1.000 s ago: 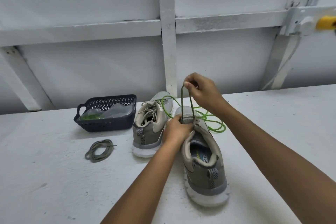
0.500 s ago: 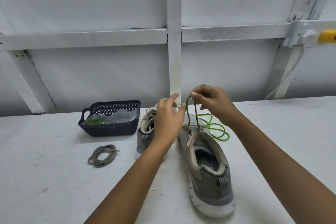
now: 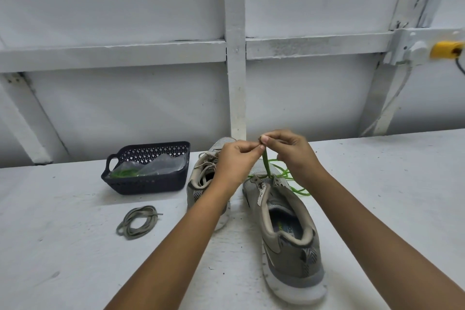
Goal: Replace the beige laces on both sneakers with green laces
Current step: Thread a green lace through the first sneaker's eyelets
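First step of green lacing: above the toe end of the unlaced sneaker [image 3: 297, 259], the fingers of the left hand [image 3: 236, 158] and right hand [image 3: 292, 153] pinch together the raised ends of the green lace [image 3: 266, 166]. Next, I judge: level the ends, then cross them into the next holes up.

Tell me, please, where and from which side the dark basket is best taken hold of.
Probably grip the basket by the loop handle on its left end, coming from the left. The handle juts out free there, while the beige-laced sneaker crowds its right side.
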The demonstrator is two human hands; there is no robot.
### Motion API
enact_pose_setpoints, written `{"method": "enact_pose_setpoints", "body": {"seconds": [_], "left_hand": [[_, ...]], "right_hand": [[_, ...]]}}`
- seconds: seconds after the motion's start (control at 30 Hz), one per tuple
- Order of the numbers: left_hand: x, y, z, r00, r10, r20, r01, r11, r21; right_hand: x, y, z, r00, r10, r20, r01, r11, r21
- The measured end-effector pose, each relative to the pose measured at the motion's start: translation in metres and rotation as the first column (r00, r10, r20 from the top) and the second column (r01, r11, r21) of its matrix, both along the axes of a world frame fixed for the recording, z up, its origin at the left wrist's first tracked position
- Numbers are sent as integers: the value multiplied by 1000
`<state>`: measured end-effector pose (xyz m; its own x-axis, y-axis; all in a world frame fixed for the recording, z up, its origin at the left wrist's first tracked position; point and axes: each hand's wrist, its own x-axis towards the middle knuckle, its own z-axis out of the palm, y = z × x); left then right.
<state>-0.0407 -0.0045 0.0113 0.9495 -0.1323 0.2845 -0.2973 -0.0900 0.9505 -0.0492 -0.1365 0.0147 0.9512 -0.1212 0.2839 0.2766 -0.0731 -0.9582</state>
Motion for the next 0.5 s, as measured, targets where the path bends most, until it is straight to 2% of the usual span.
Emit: {"method": "enact_pose_setpoints", "body": {"seconds": [0.17,0.3,0.4,0.5], "left_hand": [[0,-1,2,1000,21,23,-21,1000,15],[5,-3,3,996,89,29,-89,996,28],[6,-3,4,996,83,8,-84,994,72],[2,-4,4,996,87,-17,-87,996,27]], "right_hand": [[-5,0,-6,1000,-4,19,5,999,-50],[-10,-5,-17,995,48,-87,-58,991,-117],[-14,-5,-22,993,115,-30,-119,965,-233],[-14,-1,-19,992,122,19,-114,965,-236]]}}
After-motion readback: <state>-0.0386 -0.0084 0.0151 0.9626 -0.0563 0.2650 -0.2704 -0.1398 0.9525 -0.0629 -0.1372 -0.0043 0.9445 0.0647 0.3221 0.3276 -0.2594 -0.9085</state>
